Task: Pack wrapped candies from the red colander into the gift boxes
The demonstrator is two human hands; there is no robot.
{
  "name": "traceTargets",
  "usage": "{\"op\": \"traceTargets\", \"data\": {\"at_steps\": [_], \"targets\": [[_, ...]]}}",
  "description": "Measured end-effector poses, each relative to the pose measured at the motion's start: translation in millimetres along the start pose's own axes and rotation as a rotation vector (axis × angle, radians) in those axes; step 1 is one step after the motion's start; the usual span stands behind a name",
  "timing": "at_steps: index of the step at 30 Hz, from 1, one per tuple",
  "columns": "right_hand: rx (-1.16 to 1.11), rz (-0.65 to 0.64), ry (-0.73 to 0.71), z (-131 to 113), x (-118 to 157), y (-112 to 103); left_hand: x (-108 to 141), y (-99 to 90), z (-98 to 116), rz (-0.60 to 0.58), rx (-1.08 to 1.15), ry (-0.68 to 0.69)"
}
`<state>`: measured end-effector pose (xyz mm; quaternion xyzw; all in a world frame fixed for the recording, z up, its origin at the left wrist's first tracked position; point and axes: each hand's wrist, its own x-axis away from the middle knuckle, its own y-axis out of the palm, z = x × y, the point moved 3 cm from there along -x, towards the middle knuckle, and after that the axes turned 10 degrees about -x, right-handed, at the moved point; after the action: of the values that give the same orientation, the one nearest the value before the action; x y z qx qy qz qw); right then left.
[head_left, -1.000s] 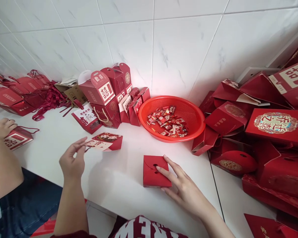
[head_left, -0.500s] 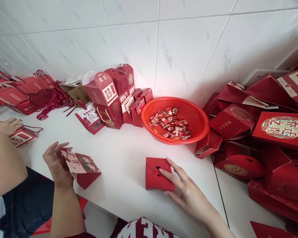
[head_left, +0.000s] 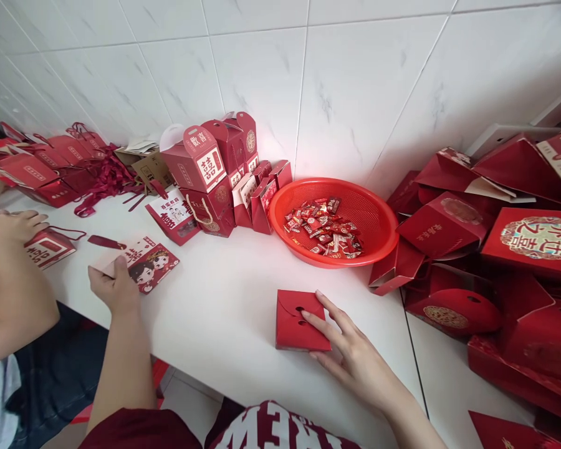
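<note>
Red squarish cardboard box point(head_left: 290, 330) with a curved flap and small holes, flat on the white tabletop point(head_left: 224, 324). Beyond it, apart, round red plastic basket point(head_left: 376, 218) holding small wrapped sweets point(head_left: 327, 232); to the right, jumbled heap of red cardboard boxes point(head_left: 533, 237) crowding the basket's side. Against the tiled wall point(head_left: 355, 81), stacked maroon boxes point(head_left: 210, 178), with dark-red ribbons point(head_left: 107, 181) farther left. Near the left edge, co-worker's hand point(head_left: 21, 226) by a red-and-white carton point(head_left: 51, 248).

Box under the spread fingers of the right hand point(head_left: 350, 352): index beside the holes, another finger at the far corner, thumb by the near edge. Pink-and-red carton with cartoon figures point(head_left: 154, 268) in the left hand point(head_left: 115, 290), thumb over its pale panel, other fingers mostly hidden.

Compared with half a second ago: carton farther back, tipped to show its illustrated face; box and right hand much as before.
</note>
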<state>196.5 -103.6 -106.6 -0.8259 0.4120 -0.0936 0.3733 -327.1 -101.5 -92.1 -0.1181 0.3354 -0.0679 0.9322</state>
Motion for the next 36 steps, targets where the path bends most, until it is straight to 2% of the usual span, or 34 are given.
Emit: {"op": "traceTargets", "data": {"at_steps": [3, 7, 13, 16, 18, 20, 22, 23, 25, 26, 28, 30, 32, 34, 36], "targets": [[-0.008, -0.016, 0.013, 0.8, -0.2, 0.5, -18.1, 14.6, -6.7, -0.046, -0.035, 0.013], [-0.014, -0.017, 0.022, 2.4, -1.7, 1.5, -29.6, 25.2, -13.2, -0.074, -0.081, 0.02], [-0.016, -0.026, 0.023, 0.2, -0.8, 1.2, -27.0, 35.8, -12.7, -0.174, -0.113, 0.042], [-0.012, -0.015, 0.024, 0.5, 0.9, 0.4, -15.8, 31.4, 2.1, -0.176, -0.126, 0.111], [-0.028, 0.002, 0.025, 2.1, 1.2, 1.2, 4.3, 20.3, 23.7, -0.113, -0.143, 0.184], [-0.055, 0.021, 0.02, 3.8, 0.3, 4.4, 40.8, 4.7, 54.5, -0.077, -0.137, 0.253], [-0.09, 0.049, 0.013, 4.4, -2.0, 9.7, 93.0, -9.2, 91.3, -0.225, -0.067, 0.34], [-0.11, 0.064, 0.012, 4.1, -3.6, 13.0, 122.9, -15.0, 110.1, -0.349, -0.033, 0.398], [-0.171, 0.076, 0.015, 2.0, -7.1, 20.7, 184.1, -24.3, 145.8, -0.653, 0.078, 0.594], [-0.208, 0.064, 0.016, 0.4, -8.7, 24.9, 209.2, -28.4, 159.0, -0.725, 0.1, 0.645], [-0.273, -0.008, 0.0, -3.6, -11.0, 33.3, 243.2, -32.2, 175.5, -0.712, 0.036, 0.687], [-0.295, -0.09, -0.019, -6.2, -11.8, 39.0, 258.5, -27.9, 181.0, -0.691, -0.075, 0.703], [-0.267, -0.117, -0.023, -5.7, -11.7, 39.7, 258.5, -19.1, 178.9, -0.7, -0.172, 0.711], [-0.22, -0.086, -0.011, -2.2, -11.2, 35.5, 246.0, -9.9, 171.7, -0.724, -0.236, 0.73], [-0.18, -0.041, 0.009, 2.7, -10.3, 29.1, 223.0, -2.0, 160.2, -0.728, -0.28, 0.761]]}}
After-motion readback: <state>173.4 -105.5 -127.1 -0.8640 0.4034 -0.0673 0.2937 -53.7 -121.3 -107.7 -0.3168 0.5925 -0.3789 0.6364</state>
